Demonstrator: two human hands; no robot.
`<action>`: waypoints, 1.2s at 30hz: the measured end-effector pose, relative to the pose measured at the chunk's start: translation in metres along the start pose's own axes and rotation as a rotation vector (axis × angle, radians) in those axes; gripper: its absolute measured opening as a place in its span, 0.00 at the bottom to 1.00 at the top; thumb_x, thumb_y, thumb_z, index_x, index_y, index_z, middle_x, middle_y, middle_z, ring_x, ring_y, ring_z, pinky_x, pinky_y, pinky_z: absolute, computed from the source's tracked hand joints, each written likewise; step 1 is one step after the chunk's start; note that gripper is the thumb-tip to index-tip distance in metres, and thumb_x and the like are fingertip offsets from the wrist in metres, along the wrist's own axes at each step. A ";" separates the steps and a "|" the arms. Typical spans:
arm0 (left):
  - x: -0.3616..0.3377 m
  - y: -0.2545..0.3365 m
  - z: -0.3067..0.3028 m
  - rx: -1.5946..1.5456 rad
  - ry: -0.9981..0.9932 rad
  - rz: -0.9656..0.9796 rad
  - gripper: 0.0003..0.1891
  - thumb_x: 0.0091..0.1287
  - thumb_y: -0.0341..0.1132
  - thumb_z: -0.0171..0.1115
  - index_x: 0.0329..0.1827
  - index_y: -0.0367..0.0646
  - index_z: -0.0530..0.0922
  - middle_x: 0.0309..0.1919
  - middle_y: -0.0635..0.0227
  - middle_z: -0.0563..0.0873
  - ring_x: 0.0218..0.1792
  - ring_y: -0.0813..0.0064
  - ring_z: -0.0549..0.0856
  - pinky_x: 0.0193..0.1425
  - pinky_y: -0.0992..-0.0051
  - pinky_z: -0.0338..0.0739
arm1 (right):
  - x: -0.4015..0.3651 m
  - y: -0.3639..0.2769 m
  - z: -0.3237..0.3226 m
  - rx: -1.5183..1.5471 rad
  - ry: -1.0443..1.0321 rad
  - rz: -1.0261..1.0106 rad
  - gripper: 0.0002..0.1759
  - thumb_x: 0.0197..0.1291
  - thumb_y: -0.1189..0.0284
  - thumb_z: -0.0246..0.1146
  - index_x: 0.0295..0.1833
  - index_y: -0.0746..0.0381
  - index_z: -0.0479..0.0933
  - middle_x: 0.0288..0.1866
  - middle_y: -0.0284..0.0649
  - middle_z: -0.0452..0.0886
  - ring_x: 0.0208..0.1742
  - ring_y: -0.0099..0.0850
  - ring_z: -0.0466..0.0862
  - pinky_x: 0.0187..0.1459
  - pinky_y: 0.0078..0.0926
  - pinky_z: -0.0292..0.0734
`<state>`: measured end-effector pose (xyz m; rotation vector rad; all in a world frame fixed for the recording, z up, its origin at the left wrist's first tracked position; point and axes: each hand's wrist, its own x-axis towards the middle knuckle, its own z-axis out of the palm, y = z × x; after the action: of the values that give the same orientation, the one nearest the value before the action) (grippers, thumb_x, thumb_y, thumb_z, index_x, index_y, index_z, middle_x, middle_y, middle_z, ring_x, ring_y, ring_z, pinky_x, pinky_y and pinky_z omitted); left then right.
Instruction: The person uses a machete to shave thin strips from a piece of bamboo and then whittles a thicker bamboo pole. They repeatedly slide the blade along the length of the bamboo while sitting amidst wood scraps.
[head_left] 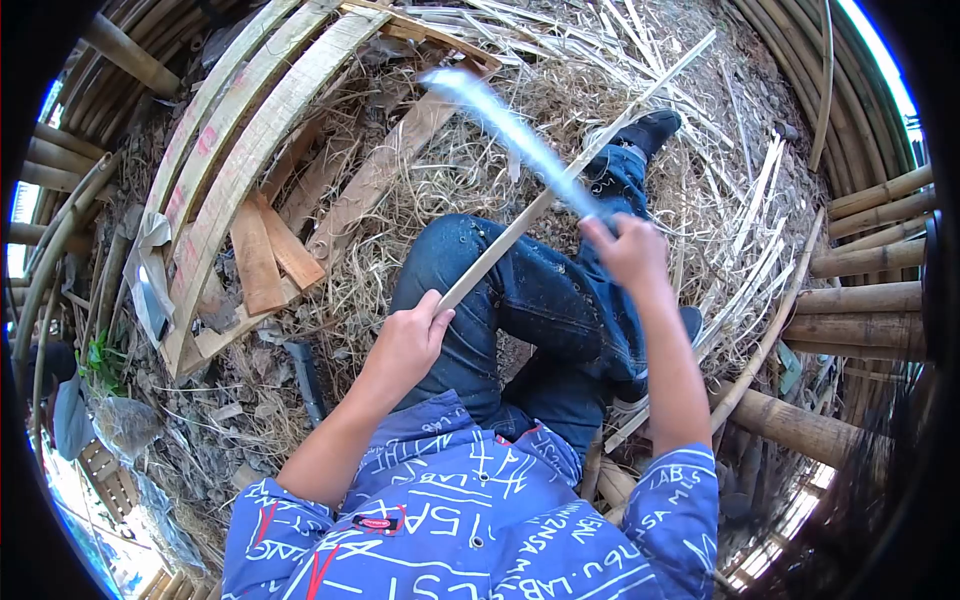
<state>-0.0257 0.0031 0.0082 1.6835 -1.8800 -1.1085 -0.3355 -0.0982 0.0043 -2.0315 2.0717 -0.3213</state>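
My left hand (410, 340) is closed around the near end of a long, thin bamboo strip (497, 248), which slants up and away to the right across my raised knee. In my right hand (632, 252) is a long-bladed knife (510, 135), its pale blade smeared by motion and pointing up and left. The blade crosses over the strip in this view, close to the hand. My legs in dark jeans (545, 290) are bent under the strip, and a dark shoe (648, 132) shows near its far half.
Shavings (400, 200) and split bamboo strips (755, 200) cover the ground. Long curved wooden boards (270, 150) lie at left, beside short brown wood pieces (258, 260). A dark tool handle (306, 380) lies near my left forearm. Bamboo poles (860, 300) line the right side.
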 end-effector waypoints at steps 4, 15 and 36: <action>0.009 0.002 0.002 -0.034 -0.028 0.015 0.11 0.74 0.36 0.57 0.40 0.37 0.71 0.22 0.40 0.81 0.30 0.37 0.83 0.32 0.46 0.74 | 0.028 0.026 -0.020 -0.226 -0.146 0.159 0.41 0.59 0.32 0.57 0.35 0.64 0.85 0.33 0.53 0.86 0.40 0.51 0.88 0.45 0.48 0.81; 0.008 0.003 0.000 -0.022 -0.052 -0.032 0.11 0.74 0.36 0.58 0.40 0.37 0.71 0.22 0.39 0.80 0.30 0.38 0.82 0.31 0.46 0.74 | -0.041 -0.053 0.003 -0.153 -0.198 -0.295 0.38 0.54 0.31 0.61 0.26 0.61 0.80 0.21 0.48 0.83 0.26 0.47 0.86 0.32 0.44 0.79; 0.005 0.000 -0.004 -0.086 -0.043 -0.021 0.11 0.74 0.35 0.59 0.39 0.36 0.70 0.24 0.40 0.79 0.32 0.36 0.80 0.30 0.49 0.71 | -0.022 -0.017 -0.003 -0.180 -0.103 -0.408 0.38 0.51 0.30 0.62 0.23 0.58 0.77 0.18 0.45 0.81 0.24 0.46 0.85 0.29 0.44 0.78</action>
<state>-0.0240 -0.0024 0.0099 1.6478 -1.8168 -1.2258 -0.3197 -0.0762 0.0129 -2.5178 1.6682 -0.0932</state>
